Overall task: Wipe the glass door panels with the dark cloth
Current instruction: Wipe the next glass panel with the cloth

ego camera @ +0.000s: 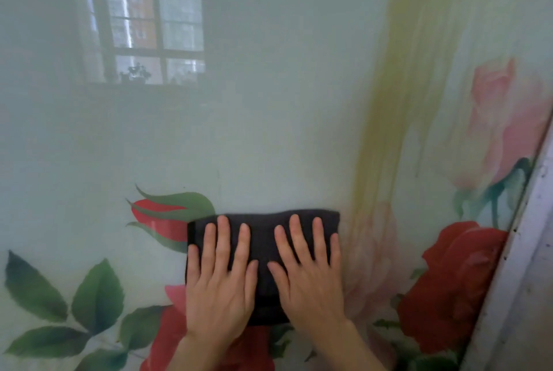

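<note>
Left hand (220, 289), right hand (311, 283) — fingers straight on dark cloth (263, 236), perhaps folded, glass panel (269, 107)

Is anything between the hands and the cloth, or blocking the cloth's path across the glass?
Nothing visible. The left hand and right hand press flat on the dark cloth, which lies against the glass panel; no object shows on the glass around it.

Cloth (264, 239) is charcoal. Glass (269, 101) is pale green, printed with red roses (454, 280) at 5 o'clock, green leaves (95, 295) at 8, a yellow streak (386, 101) at 1.
</note>
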